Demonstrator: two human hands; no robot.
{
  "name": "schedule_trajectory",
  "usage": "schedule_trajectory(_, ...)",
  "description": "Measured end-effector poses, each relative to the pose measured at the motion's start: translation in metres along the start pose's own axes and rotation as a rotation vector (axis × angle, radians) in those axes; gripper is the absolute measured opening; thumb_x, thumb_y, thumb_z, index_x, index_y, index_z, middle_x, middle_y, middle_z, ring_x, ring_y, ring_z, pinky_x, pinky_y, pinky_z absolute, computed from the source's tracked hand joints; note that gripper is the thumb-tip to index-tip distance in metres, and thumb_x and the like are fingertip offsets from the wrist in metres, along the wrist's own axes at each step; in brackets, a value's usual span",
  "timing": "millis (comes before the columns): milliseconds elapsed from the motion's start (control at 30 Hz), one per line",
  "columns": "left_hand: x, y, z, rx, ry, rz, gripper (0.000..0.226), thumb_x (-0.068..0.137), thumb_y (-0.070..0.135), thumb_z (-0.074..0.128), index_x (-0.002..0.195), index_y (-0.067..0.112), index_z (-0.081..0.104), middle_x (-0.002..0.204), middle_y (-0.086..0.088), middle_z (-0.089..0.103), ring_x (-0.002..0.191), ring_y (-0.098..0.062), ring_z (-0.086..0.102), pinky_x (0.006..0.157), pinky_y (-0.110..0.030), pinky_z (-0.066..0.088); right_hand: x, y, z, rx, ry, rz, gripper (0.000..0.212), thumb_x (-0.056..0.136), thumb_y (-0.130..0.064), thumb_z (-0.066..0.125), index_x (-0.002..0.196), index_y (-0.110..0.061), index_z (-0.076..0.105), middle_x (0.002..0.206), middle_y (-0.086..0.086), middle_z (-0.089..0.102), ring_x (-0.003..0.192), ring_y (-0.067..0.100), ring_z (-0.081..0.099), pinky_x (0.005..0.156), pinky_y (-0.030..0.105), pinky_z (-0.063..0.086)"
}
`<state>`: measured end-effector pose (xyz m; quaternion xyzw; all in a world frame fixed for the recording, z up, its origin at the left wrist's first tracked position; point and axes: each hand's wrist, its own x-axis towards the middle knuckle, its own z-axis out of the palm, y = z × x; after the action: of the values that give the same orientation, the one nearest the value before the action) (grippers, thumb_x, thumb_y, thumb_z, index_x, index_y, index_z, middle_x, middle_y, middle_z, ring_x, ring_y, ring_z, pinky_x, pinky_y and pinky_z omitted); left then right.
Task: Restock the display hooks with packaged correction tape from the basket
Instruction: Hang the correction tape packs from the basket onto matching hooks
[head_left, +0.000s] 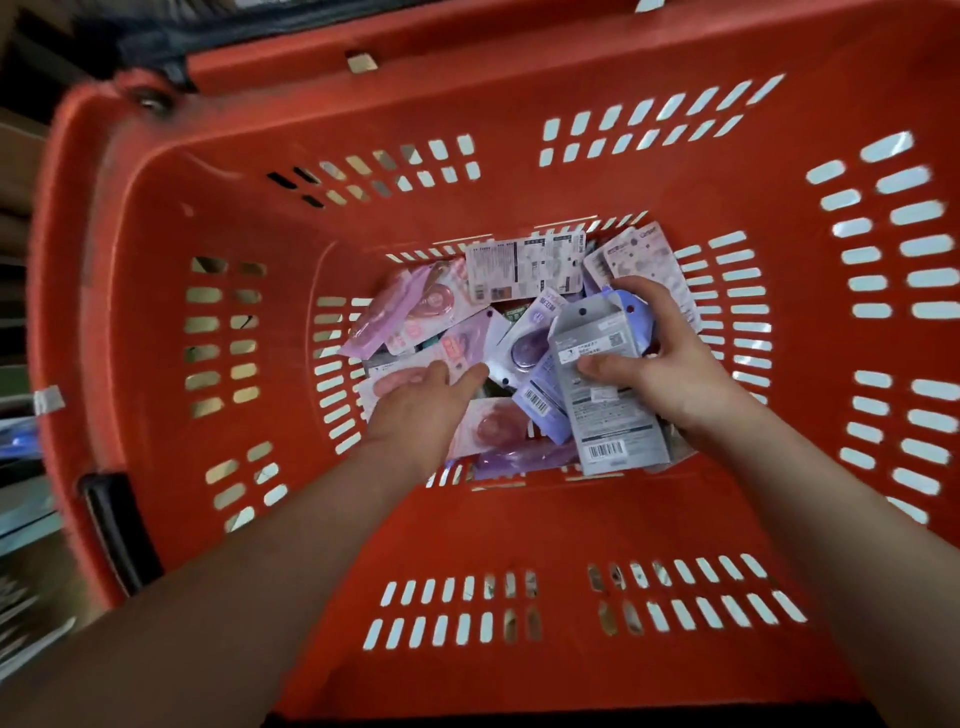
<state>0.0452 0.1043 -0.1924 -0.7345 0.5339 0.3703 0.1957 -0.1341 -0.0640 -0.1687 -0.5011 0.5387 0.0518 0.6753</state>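
Both my arms reach down into a red plastic basket (519, 545). Its bottom holds a heap of several pink and purple packaged correction tapes (441, 322). My right hand (670, 364) grips a small stack of grey and purple packs (602, 395), thumb across the front, barcode side up. My left hand (421, 400) lies on the pink packs at the left of the heap with fingers stretched out, holding nothing.
The basket's slotted walls rise on all sides around my hands. A black handle mount (111, 525) sits on the left rim. Blurred shelving and boxes show beyond the left rim. The display hooks are out of view.
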Motion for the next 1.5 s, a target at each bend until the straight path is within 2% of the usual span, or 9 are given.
schedule_trajectory(200,-0.041,-0.013,-0.051,-0.51,0.184,-0.272,0.058,0.086,0.001,0.064,0.139,0.022,0.053,0.115,-0.003,0.068,0.099,-0.02,0.064,0.072,-0.019,0.044,-0.031,-0.022,-0.016,0.029,0.019,-0.026,0.074,0.081,-0.005,0.077,0.132,-0.047,0.044,0.103,-0.005,0.07,0.077,0.011,0.072,0.068,0.033,0.061)
schedule_trajectory(433,-0.133,0.042,-0.151,-1.842,0.348,-0.413,0.036,0.09,-0.013,0.055,0.091,0.019,0.072,0.082,0.002,0.077,0.075,-0.012,0.073,0.065,-0.026,0.06,-0.111,-0.092,-0.015,0.146,-0.026,-0.089,0.068,0.085,-0.002,0.072,0.13,-0.048,0.05,0.105,-0.014,0.072,0.086,0.008,0.072,0.066,0.024,0.058)
schedule_trajectory(633,-0.227,0.064,-0.24,-1.239,0.891,-0.029,0.03,0.08,-0.002,0.072,0.081,0.028,0.076,0.089,0.018,0.071,0.089,-0.002,0.067,0.082,-0.014,0.047,-0.193,-0.174,-0.019,0.276,-0.106,-0.041,0.041,0.089,-0.003,0.063,0.123,-0.027,0.06,0.101,0.005,0.072,0.082,0.02,0.069,0.068,0.034,0.055)
schedule_trajectory(800,-0.284,0.075,-0.272,-0.851,0.94,0.283,0.022,0.076,-0.002,0.07,0.078,0.018,0.079,0.091,0.009,0.066,0.099,-0.015,0.06,0.094,-0.021,0.04,-0.264,-0.234,-0.034,0.442,-0.197,0.042,0.021,0.097,-0.027,0.057,0.117,-0.031,0.064,0.107,0.006,0.074,0.092,0.024,0.071,0.08,0.04,0.056)
schedule_trajectory(900,-0.306,0.094,-0.291,-0.827,0.987,0.348,0.021,0.077,-0.004,0.068,0.078,0.013,0.079,0.095,0.006,0.065,0.102,-0.014,0.059,0.096,-0.032,0.044,-0.302,-0.26,-0.037,0.38,-0.23,-0.02,0.051,0.079,-0.038,0.072,0.126,-0.025,0.058,0.115,0.008,0.072,0.099,0.025,0.071,0.08,0.039,0.059)
schedule_trajectory(1100,-0.375,0.139,-0.351,-1.35,0.961,0.032,0.044,0.082,-0.016,0.058,0.075,0.023,0.076,0.101,0.005,0.068,0.098,0.0,0.064,0.086,-0.014,0.047,-0.373,-0.31,-0.056,0.281,-0.206,-0.205,0.035,0.087,-0.01,0.071,0.118,-0.022,0.06,0.103,0.005,0.073,0.086,0.017,0.071,0.068,0.028,0.056)
schedule_trajectory(1233,-0.414,0.17,-0.397,-1.598,0.947,-0.243,0.03,0.089,0.012,0.069,0.111,0.032,0.065,0.112,-0.002,0.065,0.094,-0.009,0.063,0.085,-0.026,0.052,-0.422,-0.338,-0.06,0.093,-0.189,-0.402,0.035,0.087,-0.012,0.073,0.114,-0.029,0.06,0.102,-0.004,0.073,0.093,0.015,0.071,0.079,0.03,0.059)
schedule_trajectory(1367,-0.451,0.189,-0.419,-1.551,0.978,-0.304,0.065,0.076,0.024,0.082,0.133,0.035,0.05,0.124,0.003,0.057,0.096,-0.004,0.062,0.078,-0.026,0.055,-0.471,-0.354,-0.062,0.037,-0.162,-0.54,0.034,0.088,-0.016,0.074,0.106,-0.042,0.061,0.097,-0.012,0.072,0.094,0.013,0.07,0.08,0.032,0.059)
schedule_trajectory(1500,-0.496,0.196,-0.426,-1.908,0.956,-0.199,0.059,0.079,-0.002,0.077,0.12,0.033,0.053,0.1,0.0,0.072,0.08,-0.006,0.071,0.063,-0.023,0.056,-0.51,-0.365,-0.058,0.008,-0.201,-0.592,0.034,0.09,-0.019,0.07,0.103,-0.049,0.06,0.099,-0.012,0.072,0.095,0.015,0.07,0.083,0.037,0.058)
